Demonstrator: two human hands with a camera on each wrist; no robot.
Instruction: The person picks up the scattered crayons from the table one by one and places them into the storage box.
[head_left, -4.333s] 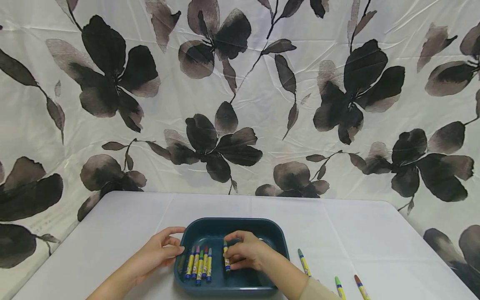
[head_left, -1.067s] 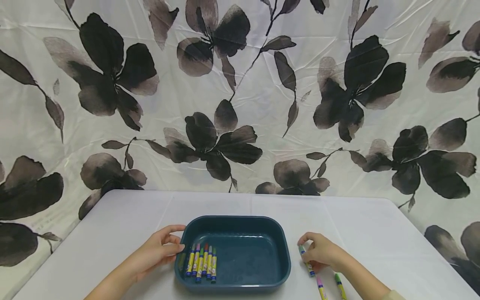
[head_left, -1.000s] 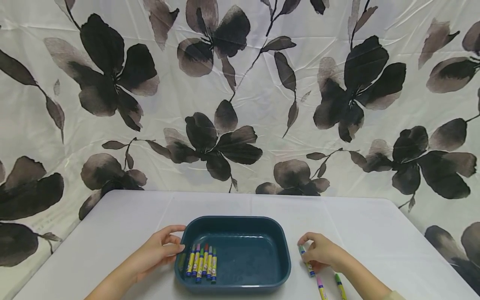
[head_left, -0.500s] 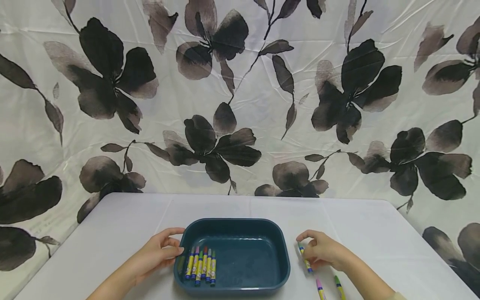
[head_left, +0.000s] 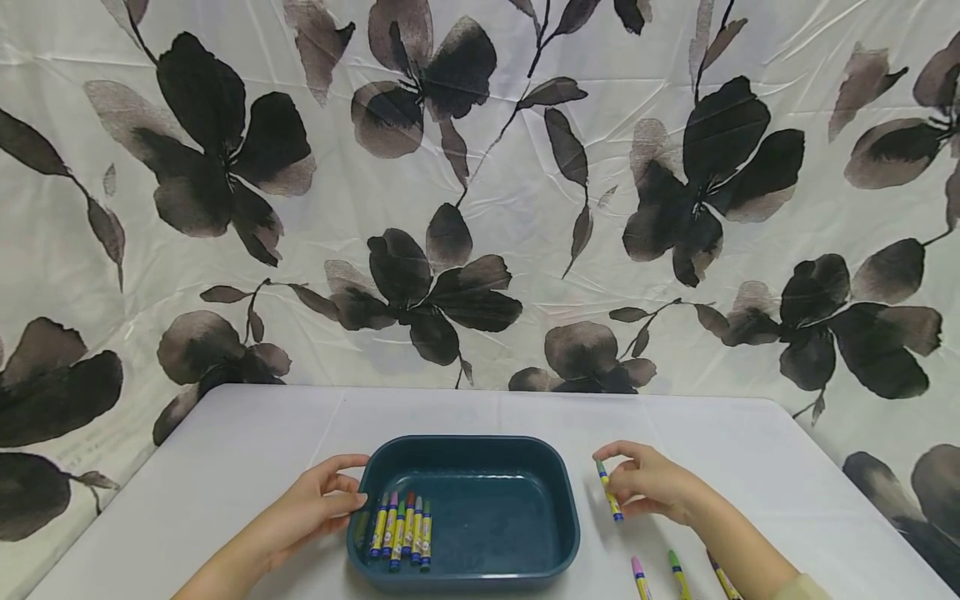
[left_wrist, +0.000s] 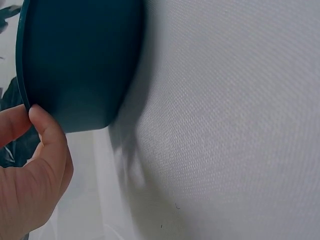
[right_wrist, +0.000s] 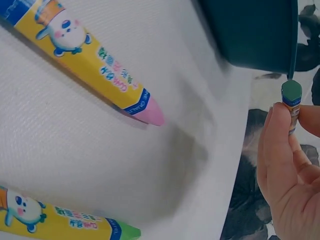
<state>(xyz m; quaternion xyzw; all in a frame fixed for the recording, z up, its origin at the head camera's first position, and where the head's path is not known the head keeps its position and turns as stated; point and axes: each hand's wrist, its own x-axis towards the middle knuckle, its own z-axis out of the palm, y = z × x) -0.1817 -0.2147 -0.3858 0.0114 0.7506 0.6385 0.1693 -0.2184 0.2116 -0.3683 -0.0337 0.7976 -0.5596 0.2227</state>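
My left hand (head_left: 318, 502) holds the left rim of a dark teal tray (head_left: 510, 575), with thumb and fingers at its edge in the left wrist view. Inside the tray, several crayons (head_left: 401, 533) with yellow wrappers lie side by side at the left. To the right of the tray, my right hand (head_left: 656, 483) pinches a green crayon (head_left: 609, 493) between thumb and fingers. The right wrist view shows this green crayon (right_wrist: 291, 92) end-on, raised above the table. Below that hand lie a pink crayon (head_left: 640, 577) and a light green crayon (head_left: 678, 573).
Another crayon (head_left: 723, 577) lies partly hidden by my right forearm. The white table (head_left: 247, 433) has its back edge against a hanging cloth (head_left: 480, 208) with dark flowers. In the right wrist view, the tray's side (right_wrist: 255, 35) is close to my right hand.
Earlier, my right hand set a crayon in the tray, then reached the green crayon on the table. It has now lifted this crayon slightly. My left hand stays at the rim.
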